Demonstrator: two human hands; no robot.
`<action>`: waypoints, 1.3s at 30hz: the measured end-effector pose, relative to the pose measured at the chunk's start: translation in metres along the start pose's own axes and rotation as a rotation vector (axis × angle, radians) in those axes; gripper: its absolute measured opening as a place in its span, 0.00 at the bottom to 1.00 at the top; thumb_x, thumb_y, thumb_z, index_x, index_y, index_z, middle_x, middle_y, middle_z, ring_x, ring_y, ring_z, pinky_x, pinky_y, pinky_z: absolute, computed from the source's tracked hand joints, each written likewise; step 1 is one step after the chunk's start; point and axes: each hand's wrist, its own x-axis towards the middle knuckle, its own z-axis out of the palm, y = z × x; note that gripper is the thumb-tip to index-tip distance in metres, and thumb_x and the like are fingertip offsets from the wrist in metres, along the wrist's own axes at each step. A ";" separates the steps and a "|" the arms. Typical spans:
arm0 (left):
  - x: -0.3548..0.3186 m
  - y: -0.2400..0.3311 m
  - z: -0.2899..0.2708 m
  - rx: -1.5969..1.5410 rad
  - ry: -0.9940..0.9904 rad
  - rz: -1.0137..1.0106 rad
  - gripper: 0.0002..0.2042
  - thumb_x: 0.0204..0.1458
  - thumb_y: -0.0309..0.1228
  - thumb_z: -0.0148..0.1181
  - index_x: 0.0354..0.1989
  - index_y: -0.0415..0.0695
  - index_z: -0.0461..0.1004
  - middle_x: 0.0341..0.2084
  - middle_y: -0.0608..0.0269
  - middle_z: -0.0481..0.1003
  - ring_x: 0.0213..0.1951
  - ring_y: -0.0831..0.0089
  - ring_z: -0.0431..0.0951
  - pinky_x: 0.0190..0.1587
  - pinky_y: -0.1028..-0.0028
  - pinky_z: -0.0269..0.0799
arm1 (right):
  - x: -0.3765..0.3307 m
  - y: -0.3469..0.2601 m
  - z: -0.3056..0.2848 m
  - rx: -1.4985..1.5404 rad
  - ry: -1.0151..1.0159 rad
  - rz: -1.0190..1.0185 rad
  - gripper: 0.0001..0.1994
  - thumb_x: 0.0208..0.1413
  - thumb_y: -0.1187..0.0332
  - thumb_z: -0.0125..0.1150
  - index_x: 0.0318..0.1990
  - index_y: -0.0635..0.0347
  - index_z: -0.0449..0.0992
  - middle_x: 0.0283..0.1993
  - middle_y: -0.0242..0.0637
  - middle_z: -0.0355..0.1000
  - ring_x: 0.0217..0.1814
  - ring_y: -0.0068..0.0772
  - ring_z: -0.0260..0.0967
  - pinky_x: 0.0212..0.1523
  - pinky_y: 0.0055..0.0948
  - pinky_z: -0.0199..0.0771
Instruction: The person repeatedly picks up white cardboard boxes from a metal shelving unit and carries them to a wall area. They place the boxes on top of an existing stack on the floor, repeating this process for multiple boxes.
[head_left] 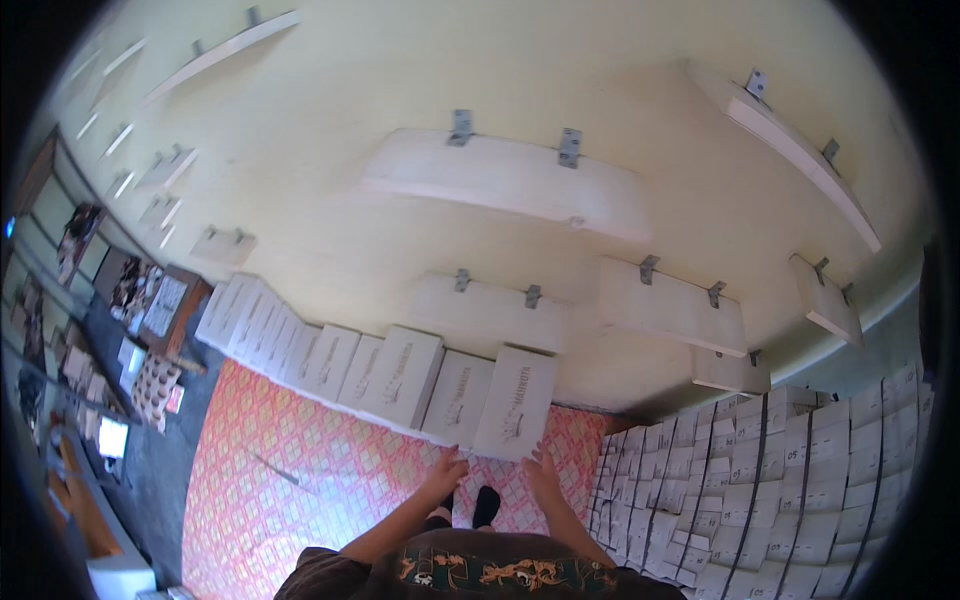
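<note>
A white shoebox-like carton (516, 402) with a printed crown mark stands at the right end of a row of similar cartons along the wall. My left hand (444, 474) is just short of its lower left corner, fingers loosely bent and apart. By the lower right corner is my right hand (542, 474), its fingers spread; whether the fingertips touch the cardboard is too small to tell. Left of that carton stands another white carton (459, 398), slightly lower, and then a taller white carton (402, 375).
Beneath lies a pink and yellow patterned floor mat (250, 480). On the right rise strapped stacks of white boxes (740, 490). White wall shelves (505, 178) with metal brackets jut out above the row. At far left are a wooden cabinet (185, 310) and cluttered goods.
</note>
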 end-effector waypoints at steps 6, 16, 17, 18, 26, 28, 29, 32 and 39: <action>-0.080 0.038 -0.019 -0.192 0.073 0.227 0.31 0.49 0.38 0.51 0.61 0.47 0.48 0.50 0.59 0.67 0.48 0.68 0.68 0.49 0.67 0.60 | -0.017 -0.092 0.042 -0.101 -0.328 -0.071 0.27 0.54 0.64 0.50 0.60 0.56 0.52 0.58 0.41 0.57 0.57 0.33 0.57 0.51 0.33 0.59; -0.217 0.014 -0.109 -0.391 0.360 0.479 0.23 0.54 0.39 0.46 0.58 0.45 0.55 0.51 0.59 0.66 0.49 0.69 0.68 0.51 0.70 0.60 | -0.090 -0.155 0.195 -0.253 -0.851 -0.134 0.23 0.54 0.64 0.49 0.57 0.55 0.57 0.56 0.37 0.61 0.55 0.31 0.59 0.50 0.32 0.58; -0.231 0.006 -0.122 -0.417 0.399 0.502 0.23 0.55 0.39 0.45 0.58 0.45 0.55 0.51 0.58 0.66 0.49 0.68 0.68 0.52 0.69 0.59 | -0.100 -0.155 0.217 -0.270 -0.903 -0.135 0.22 0.54 0.64 0.49 0.57 0.55 0.58 0.56 0.37 0.62 0.55 0.31 0.59 0.50 0.32 0.58; -0.244 -0.002 -0.135 -0.446 0.435 0.524 0.23 0.55 0.39 0.45 0.57 0.44 0.56 0.51 0.57 0.66 0.49 0.68 0.68 0.52 0.69 0.59 | -0.110 -0.155 0.239 -0.285 -0.961 -0.139 0.22 0.54 0.65 0.48 0.57 0.55 0.58 0.56 0.38 0.62 0.55 0.31 0.60 0.50 0.32 0.58; -0.369 -0.076 -0.251 -0.537 0.694 0.673 0.22 0.55 0.40 0.46 0.56 0.44 0.57 0.50 0.58 0.67 0.48 0.68 0.69 0.52 0.69 0.58 | -0.223 -0.128 0.428 -0.319 -1.358 -0.118 0.21 0.55 0.68 0.46 0.57 0.59 0.57 0.55 0.40 0.62 0.53 0.33 0.62 0.51 0.33 0.60; -0.393 -0.099 -0.280 -0.579 0.788 0.689 0.21 0.55 0.39 0.46 0.55 0.43 0.59 0.49 0.59 0.68 0.48 0.69 0.69 0.50 0.69 0.59 | -0.257 -0.116 0.472 -0.316 -1.449 -0.120 0.20 0.55 0.68 0.46 0.56 0.59 0.57 0.54 0.40 0.63 0.52 0.32 0.62 0.50 0.32 0.60; -0.408 -0.106 -0.292 -0.592 0.830 0.696 0.21 0.55 0.39 0.46 0.55 0.43 0.59 0.48 0.59 0.68 0.47 0.69 0.69 0.50 0.69 0.60 | -0.275 -0.112 0.490 -0.326 -1.493 -0.105 0.20 0.55 0.68 0.46 0.56 0.59 0.57 0.54 0.40 0.63 0.52 0.32 0.62 0.50 0.32 0.60; -0.452 -0.120 -0.315 -0.660 0.939 0.707 0.20 0.55 0.38 0.47 0.54 0.43 0.61 0.48 0.59 0.69 0.47 0.69 0.69 0.49 0.70 0.60 | -0.316 -0.098 0.532 -0.368 -1.619 -0.075 0.20 0.55 0.68 0.47 0.56 0.59 0.57 0.53 0.39 0.63 0.52 0.32 0.62 0.49 0.32 0.60; -0.495 -0.161 -0.377 -0.763 1.110 0.768 0.18 0.54 0.35 0.46 0.53 0.43 0.61 0.48 0.58 0.69 0.47 0.70 0.69 0.49 0.70 0.60 | -0.368 -0.069 0.624 -0.383 -1.802 -0.051 0.21 0.56 0.69 0.47 0.57 0.58 0.55 0.53 0.40 0.63 0.51 0.32 0.63 0.48 0.31 0.60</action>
